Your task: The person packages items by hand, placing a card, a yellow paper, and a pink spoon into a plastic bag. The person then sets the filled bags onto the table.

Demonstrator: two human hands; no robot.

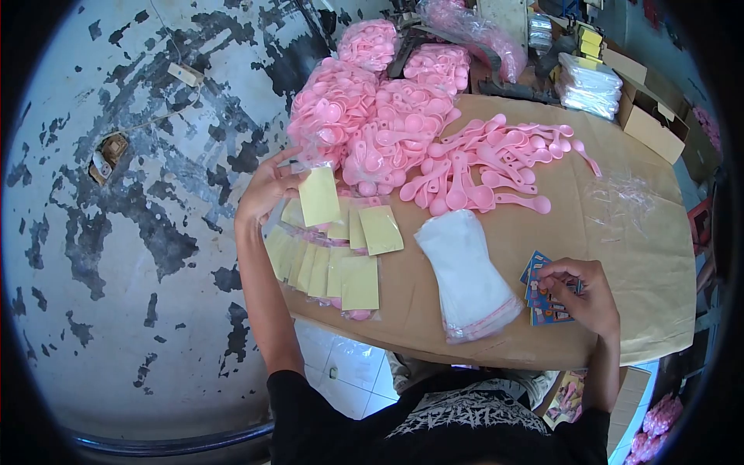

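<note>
While your left hand (267, 188) pinches clear packet (318, 195), pale yellow card inside, held above packet row (341, 273) near left edge, your right hand (587, 296) grips colourful printed cards (545, 302), beside clear bags (469, 279).

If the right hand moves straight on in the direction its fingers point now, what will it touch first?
The right hand pinches the printed cards. Going on past them, it would probably meet the stack of clear bags first, though depth is hard to judge.
</note>
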